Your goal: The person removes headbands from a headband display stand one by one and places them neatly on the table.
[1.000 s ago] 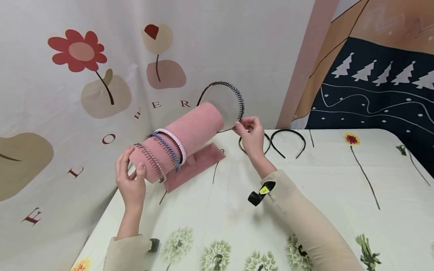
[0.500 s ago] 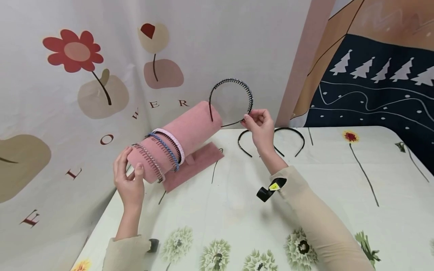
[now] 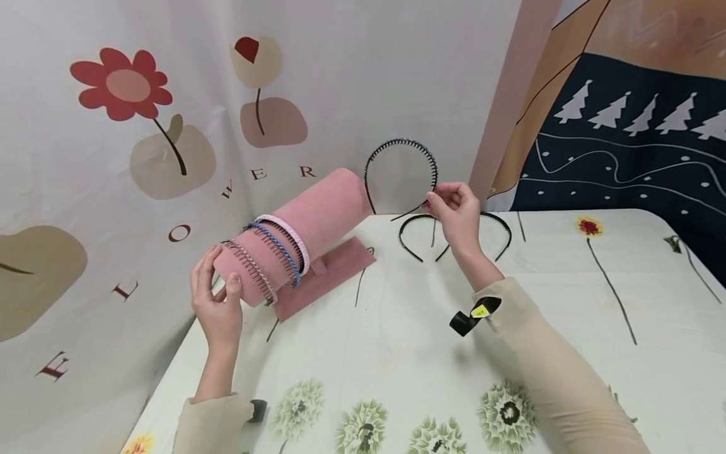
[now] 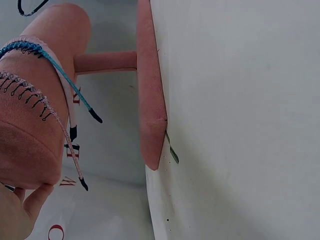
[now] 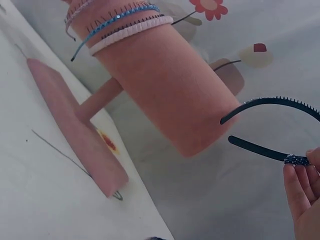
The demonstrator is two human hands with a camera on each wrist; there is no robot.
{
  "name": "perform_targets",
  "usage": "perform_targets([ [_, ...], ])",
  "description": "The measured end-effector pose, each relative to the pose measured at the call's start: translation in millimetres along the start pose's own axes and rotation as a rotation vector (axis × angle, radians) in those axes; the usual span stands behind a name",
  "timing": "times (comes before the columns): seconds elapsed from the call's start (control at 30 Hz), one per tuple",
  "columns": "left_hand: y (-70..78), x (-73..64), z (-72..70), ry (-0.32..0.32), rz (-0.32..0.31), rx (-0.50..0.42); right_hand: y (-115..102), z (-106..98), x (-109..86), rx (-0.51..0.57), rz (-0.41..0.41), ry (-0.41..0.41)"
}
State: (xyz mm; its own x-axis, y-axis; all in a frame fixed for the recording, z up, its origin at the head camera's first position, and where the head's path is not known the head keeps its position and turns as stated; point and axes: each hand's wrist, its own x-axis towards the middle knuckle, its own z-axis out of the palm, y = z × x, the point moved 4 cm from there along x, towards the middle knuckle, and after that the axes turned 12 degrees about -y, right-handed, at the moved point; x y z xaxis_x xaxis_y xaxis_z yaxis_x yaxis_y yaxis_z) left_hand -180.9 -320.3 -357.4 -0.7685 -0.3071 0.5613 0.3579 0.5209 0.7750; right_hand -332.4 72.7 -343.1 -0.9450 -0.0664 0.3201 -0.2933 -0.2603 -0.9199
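Observation:
A pink padded headband stand (image 3: 329, 211), a fat horizontal roll on a flat pink base (image 3: 346, 271), stands at the left of the head view. My left hand (image 3: 217, 306) grips its near end between thumb and fingers. Around the roll sit a pale braided headband (image 3: 249, 265), a blue one (image 4: 22, 46) and a white-pink one (image 5: 132, 35), their ends hanging below. My right hand (image 3: 456, 217) pinches a dark toothed headband (image 3: 401, 142) with glittery trim near one end. In the right wrist view, that headband's tips are close to the roll's free end.
Two black headbands lie at the table's back; a left one (image 3: 401, 238) and a right one (image 3: 508, 236), both partly behind my right hand. A printed white curtain (image 3: 351, 75) hangs behind the white flower-patterned table (image 3: 567, 302).
My right hand has drawn the dark headband right, away from the roll's free end, which it overlapped in the head view. My left hand keeps its grip on the stand.

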Motion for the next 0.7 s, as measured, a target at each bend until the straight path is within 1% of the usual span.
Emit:
perform_targets([
  [0.2, -2.5, 1.4, -0.1, -0.001, 0.001, -0.01, -1.8, -16.6, 0.1, -0.011, -0.001, 0.009],
  [0.43, -7.6, 2.2, -0.4, 0.002, -0.01, 0.0, -6.6, -35.5, -2.8, -0.11, 0.025, 0.018],
  [0.53, -8.6, 2.3, -0.6, 0.006, -0.011, -0.001, -8.2, -43.8, -3.5, -0.132, 0.036, 0.017],
  [0.7, -7.6, 1.8, -0.5, 0.005, -0.008, -0.002, -10.0, -57.5, -4.2, -0.122, 0.041, 0.026],
])
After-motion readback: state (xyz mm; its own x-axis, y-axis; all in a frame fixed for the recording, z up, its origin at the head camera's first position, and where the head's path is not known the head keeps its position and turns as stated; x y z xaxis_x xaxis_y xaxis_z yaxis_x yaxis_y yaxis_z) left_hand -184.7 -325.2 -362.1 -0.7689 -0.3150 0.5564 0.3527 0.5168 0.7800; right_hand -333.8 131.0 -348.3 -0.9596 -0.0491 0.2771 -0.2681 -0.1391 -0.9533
